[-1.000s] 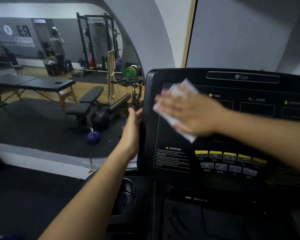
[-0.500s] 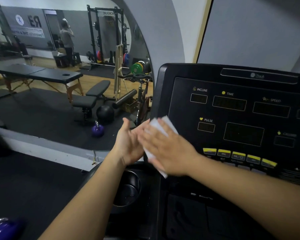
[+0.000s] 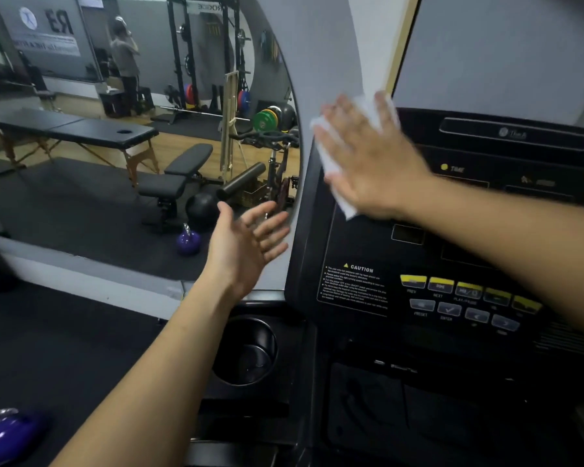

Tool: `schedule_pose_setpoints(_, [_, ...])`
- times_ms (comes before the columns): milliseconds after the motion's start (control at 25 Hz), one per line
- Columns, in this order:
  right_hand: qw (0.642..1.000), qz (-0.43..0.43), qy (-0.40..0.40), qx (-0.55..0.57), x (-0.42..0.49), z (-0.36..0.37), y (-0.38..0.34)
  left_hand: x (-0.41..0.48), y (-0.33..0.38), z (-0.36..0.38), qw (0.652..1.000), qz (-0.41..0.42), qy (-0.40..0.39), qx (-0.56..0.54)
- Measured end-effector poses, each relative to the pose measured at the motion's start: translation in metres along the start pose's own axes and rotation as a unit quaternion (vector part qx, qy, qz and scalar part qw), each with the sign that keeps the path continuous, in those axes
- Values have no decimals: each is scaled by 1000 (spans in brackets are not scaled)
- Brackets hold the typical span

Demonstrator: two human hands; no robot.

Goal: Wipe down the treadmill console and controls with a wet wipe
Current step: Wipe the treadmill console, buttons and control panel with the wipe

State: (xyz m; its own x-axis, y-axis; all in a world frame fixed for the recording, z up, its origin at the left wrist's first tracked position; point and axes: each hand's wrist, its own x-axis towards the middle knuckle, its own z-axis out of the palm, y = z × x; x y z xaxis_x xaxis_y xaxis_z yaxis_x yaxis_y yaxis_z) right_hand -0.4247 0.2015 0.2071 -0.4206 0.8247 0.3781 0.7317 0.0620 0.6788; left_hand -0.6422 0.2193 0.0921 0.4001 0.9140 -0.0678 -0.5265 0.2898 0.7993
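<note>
Wiping the treadmill console [image 3: 351,251] at its upper left corner: right hand [image 3: 368,160], fingers straight and spread, presses the wet wipe [image 3: 347,207] flat against the panel; left hand [image 3: 246,244] hovers empty, fingers wide, beside the left edge; best practice is even pressure, sweeping down toward the yellow buttons [image 3: 469,291].

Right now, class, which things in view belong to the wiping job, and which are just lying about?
Belong to the job:
wet wipe, pressed flat under the right hand
treadmill console
yellow buttons

Just lying about:
cup holder
purple kettlebell
weight bench in the mirror
</note>
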Motion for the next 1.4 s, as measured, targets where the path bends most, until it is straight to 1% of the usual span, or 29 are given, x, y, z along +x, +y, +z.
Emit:
schedule_pose_setpoints(40, [999, -33, 4, 0, -17, 7, -23, 2, 3, 3, 999, 23, 25, 8])
schedule_pose_setpoints(120, [992, -123, 18, 33, -63, 19, -68, 2, 7, 12, 997, 59, 48, 31])
schedule_pose_setpoints(200, [975, -211, 7, 62, -95, 28, -87, 2, 7, 25, 990, 101, 58, 81])
schedule_pose_setpoints(280, [957, -286, -16, 54, -111, 33, -79, 1, 4, 42, 977, 153, 65, 133])
schedule_pose_setpoints(360, [946, -320, -31, 31, -116, 34, -49, 3, 2, 64, 961, 206, 55, 174])
schedule_pose_setpoints(400, [951, -308, -29, 23, -113, 32, -27, 4, 3, 73, 948, 239, 47, 203])
schedule_pose_setpoints(440, [962, -271, -23, 13, -109, 29, -3, 7, 3, 81, 929, 276, 40, 244])
schedule_pose_setpoints(480, [976, -217, -13, 0, -102, 26, 22, 10, 4, 88, 905, 311, 33, 288])
schedule_pose_setpoints(560, [997, -78, -14, -24, -86, 15, 68, 18, 7, 102, 859, 359, 40, 362])
schedule_pose_setpoints(640, [997, 76, -20, 3, -75, 10, 94, 27, 15, 120, 812, 403, 44, 419])
schedule_pose_setpoints(720, [979, 192, -29, 59, -67, 8, 106, 39, 19, 133, 751, 445, 41, 486])
schedule_pose_setpoints(800, [961, 249, -50, 108, -58, -1, 105, 49, 14, 138, 696, 461, 64, 547])
schedule_pose_setpoints(840, [960, 250, -53, 111, -51, -4, 102, 51, 8, 138, 677, 463, 80, 566])
schedule_pose_setpoints(880, [962, 246, -45, 109, -43, -7, 98, 53, 4, 139, 666, 469, 90, 573])
schedule_pose_setpoints(920, [964, 242, -31, 106, -34, -9, 92, 54, 3, 140, 664, 478, 91, 568])
schedule_pose_setpoints(960, [966, 238, -19, 103, -24, -11, 85, 55, 2, 140, 671, 487, 87, 552])
schedule_pose_setpoints(1120, [980, 175, -12, 96, 27, -19, 40, 52, 1, 130, 718, 511, 78, 466])
schedule_pose_setpoints(1200, [986, 131, -9, 104, 44, -22, 21, 51, 0, 125, 726, 519, 83, 442])
schedule_pose_setpoints(1280, [989, 102, 4, 111, 47, -24, 18, 55, 7, 124, 728, 519, 98, 437])
schedule_pose_setpoints(1400, [987, 128, 23, 96, 21, -21, 42, 59, 11, 129, 735, 473, 113, 473])
